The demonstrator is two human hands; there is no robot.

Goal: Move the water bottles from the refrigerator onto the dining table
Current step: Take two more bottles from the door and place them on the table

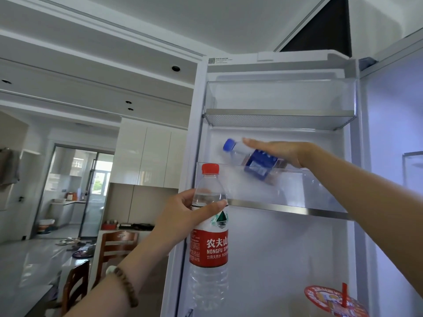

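A clear water bottle with a red cap and red label (208, 245) stands upright in my left hand (183, 213), which grips its shoulder in front of the open refrigerator door (274, 248). A second bottle with a blue cap and blue label (256, 161) is tilted, cap pointing up-left, over the middle door shelf (286, 209). My right hand (281, 152) lies over its body with fingers stretched along it; its lower end sits behind the clear shelf wall. Whether the fingers wrap around it is hidden.
The upper door shelf (279, 120) holds nothing visible. A red round sticker (336, 300) sits low on the door. Left of the fridge are wooden chairs (114, 248), a table surface (29, 271), white cabinets (146, 154) and a kitchen doorway (75, 191).
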